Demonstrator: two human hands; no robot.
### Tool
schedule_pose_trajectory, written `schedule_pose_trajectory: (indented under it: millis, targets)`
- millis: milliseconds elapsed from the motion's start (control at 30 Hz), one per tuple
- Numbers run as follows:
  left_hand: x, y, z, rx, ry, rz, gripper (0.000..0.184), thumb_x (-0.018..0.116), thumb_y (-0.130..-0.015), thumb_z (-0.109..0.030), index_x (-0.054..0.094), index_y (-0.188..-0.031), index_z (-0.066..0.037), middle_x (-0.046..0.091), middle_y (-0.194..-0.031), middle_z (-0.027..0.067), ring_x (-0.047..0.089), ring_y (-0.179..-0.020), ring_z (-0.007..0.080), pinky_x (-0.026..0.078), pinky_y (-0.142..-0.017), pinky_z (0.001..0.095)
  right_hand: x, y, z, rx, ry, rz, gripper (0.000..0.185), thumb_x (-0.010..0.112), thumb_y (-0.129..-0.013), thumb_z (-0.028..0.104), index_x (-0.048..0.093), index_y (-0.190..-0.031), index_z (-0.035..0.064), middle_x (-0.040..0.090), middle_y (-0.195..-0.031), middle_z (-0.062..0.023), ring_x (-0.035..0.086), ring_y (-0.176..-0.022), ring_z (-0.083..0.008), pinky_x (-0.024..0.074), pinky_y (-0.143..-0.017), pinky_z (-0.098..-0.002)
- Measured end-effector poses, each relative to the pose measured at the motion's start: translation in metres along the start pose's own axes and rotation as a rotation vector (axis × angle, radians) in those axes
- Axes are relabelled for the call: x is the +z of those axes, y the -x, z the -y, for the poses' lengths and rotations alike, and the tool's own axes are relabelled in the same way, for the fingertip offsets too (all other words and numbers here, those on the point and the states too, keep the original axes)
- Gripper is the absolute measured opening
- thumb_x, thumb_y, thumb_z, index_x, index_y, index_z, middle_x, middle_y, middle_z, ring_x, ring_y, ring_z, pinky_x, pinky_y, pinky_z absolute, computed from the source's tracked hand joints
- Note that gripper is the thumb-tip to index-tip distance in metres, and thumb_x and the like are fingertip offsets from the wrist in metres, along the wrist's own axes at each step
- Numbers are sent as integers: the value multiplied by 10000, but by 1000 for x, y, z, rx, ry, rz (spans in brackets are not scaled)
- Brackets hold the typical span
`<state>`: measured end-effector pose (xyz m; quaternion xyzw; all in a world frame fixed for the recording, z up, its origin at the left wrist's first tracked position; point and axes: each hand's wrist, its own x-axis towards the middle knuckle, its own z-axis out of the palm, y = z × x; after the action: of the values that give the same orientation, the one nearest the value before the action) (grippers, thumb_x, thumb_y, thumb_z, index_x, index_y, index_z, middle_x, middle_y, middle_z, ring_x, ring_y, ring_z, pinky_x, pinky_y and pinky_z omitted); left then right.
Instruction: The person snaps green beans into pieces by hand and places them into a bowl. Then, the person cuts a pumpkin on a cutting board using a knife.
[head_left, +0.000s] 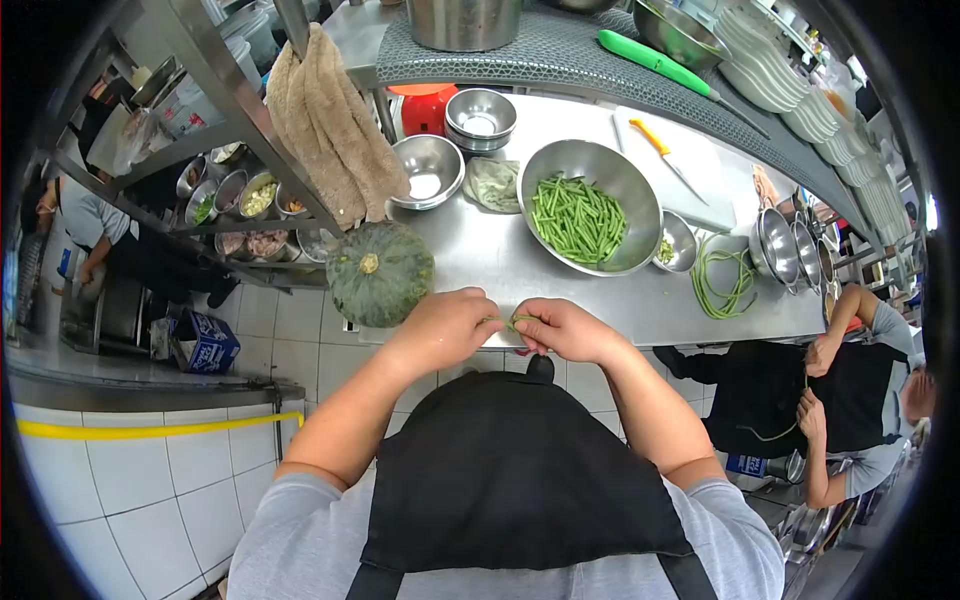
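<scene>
Hands: both at centre frame, just below the counter's (465, 250) near edge. Left hand (445, 322) closed, fingertips pinching one end of a thin green bean (513, 321); right hand (562, 328) closed likewise on the other side. Whether the bean is whole or parted between them: cannot tell, fingers cover most of it.

Progress, as judged: well along. The large bowl (641, 200), right of top centre, holds a broad heap of short pieces (578, 218). Remaining: a small loose coil of long beans (722, 290) lying on the counter at right, plus the bean in the fingers. The coil looks a minor share beside the heap. Small bowl (681, 240), between large bowl and coil, holds a few greenish bits; probably trimmings.

Surface: steel counter. Pumpkin (380, 275) near its left corner, beside the left forearm. Empty-looking metal bowls and a crumpled pale cloth (492, 184) left of the large bowl. Yellow-handled knife (655, 142) on a white board (710, 185), upper right.

Room: brown towel (325, 130) hung upper left; shelf bowls of ingredients behind it; pale tiled floor (257, 310). Co-worker (870, 385) at right grips a long strand; another person (90, 215), far left.
</scene>
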<state>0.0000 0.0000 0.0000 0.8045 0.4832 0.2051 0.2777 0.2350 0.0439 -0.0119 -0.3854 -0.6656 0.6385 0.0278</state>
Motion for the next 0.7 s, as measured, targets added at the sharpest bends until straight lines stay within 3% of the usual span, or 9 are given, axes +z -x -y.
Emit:
schedule_pose_trajectory:
  millis: [100, 167, 300, 367, 400, 500, 567, 600, 700]
  targets:
    - [8, -1, -6, -31, -7, -10, 194, 617, -933, -260, 712, -936, -91, 658, -921, 96, 646, -865, 341, 511, -757, 458, 3, 7, 1, -11, 89, -64, 221, 532, -1032, 241, 627, -1015, 42, 687, -847, -113, 627, -751, -283, 493, -707, -416]
    - [13, -1, -6, -27, 44, -76, 186, 655, -917, -231, 708, -936, -55, 659, -903, 130, 632, -819, 368, 498, -725, 454, 7, 4, -5, -314, 338, -224, 210, 555, -997, 201, 610, -993, -2, 659, -826, -187, 615, -752, -384, 483, -705, -448]
    - [21, 0, -2, -64, 56, -111, 196, 630, -932, -226, 703, -942, -45, 665, -908, 145, 634, -846, 378, 500, -745, 462, 14, -3, -15, -332, 314, -345, 205, 563, -973, 180, 592, -973, -23, 635, -830, -227, 595, -772, -445, 476, -714, -464]
    - [25, 0, -1, -104, -12, -51, 213, 596, -951, -223, 697, -962, -37, 669, -924, 156, 636, -871, 385, 501, -765, 473, 18, -10, -25, -250, 333, -626, 206, 545, -987, 178, 587, -957, -22, 642, -842, -235, 601, -790, -450, 477, -717, -469]
    - [27, 1, -3, -103, -14, -49, 213, 596, -951, -223, 697, -962, -37, 669, -924, 156, 636, -871, 385, 501, -765, 473, 14, -15, -31, -251, 331, -628, 206, 545, -987, 178, 587, -957, -22, 642, -842, -235, 601, -790, -450, 477, -717, -469]
    - [33, 2, -10, -110, 31, -64, 221, 575, -964, -230, 693, -977, -44, 667, -941, 154, 636, -878, 385, 497, -771, 482, 2, -20, -32, -73, 169, -816, 215, 526, -1006, 179, 577, -931, -17, 641, -832, -225, 610, -769, -423, 483, -724, -464]
    - [35, 0, -10, -94, 58, -17, 206, 594, -957, -231, 688, -982, -50, 663, -955, 145, 635, -876, 382, 498, -766, 478, 4, -11, -15, -179, 109, -543, 208, 523, -1015, 182, 577, -956, -10, 642, -822, -203, 615, -745, -369, 489, -731, -441]
    - [36, 0, -10, -91, 59, -11, 206, 594, -957, -231, 688, -982, -50, 663, -955, 145, 635, -876, 382, 498, -766, 478, 9, -10, -12, -247, 132, -449, 202, 518, -1025, 192, 581, -984, 5, 650, -825, -156, 611, -683, -271, 504, -651, -384]
    - [32, -7, -8, -92, 11, -73, 193, 621, -944, -234, 685, -970, -53, 658, -959, 136, 635, -878, 376, 498, -757, 470, 13, -15, -20, -419, 242, -427, 199, 506, -1039, 208, 579, -1027, 23, 622, -789, -104, 583, -624, -188, 495, -548, -322]
